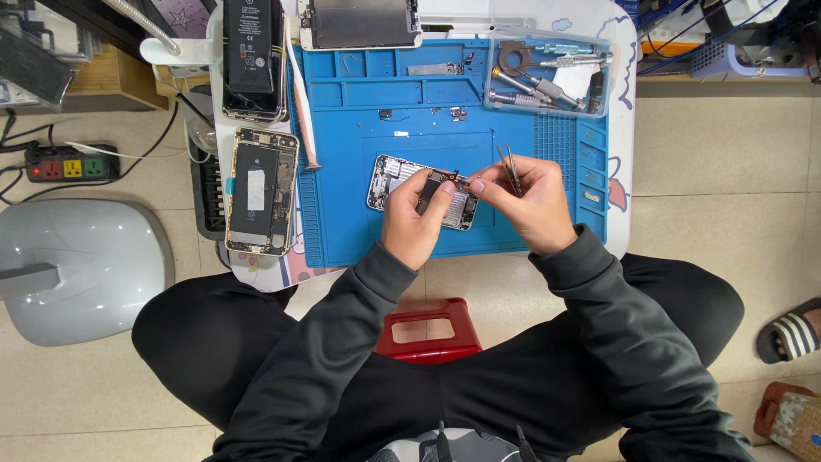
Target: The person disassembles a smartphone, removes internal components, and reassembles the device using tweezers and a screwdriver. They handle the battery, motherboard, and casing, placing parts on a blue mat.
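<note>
A small dark phone circuit board (445, 180) is pinched between both my hands over a blue repair mat (428, 111). My left hand (416, 218) grips its left end with thumb and fingers. My right hand (528, 198) pinches its right end and also keeps a pair of metal tweezers (510, 168) tucked in its fingers, tips pointing up. Beneath the hands lies an opened phone housing (395, 178) with bare metal insides, partly hidden by my left hand.
An opened phone body (262, 190) lies left of the mat, a black battery pack (252, 53) and a spudger (301, 103) above it, and a screen assembly (359, 22) at the top. A clear tray of screwdrivers (547, 79) sits top right. Power strip (72, 162) and red stool (430, 330) are on the floor.
</note>
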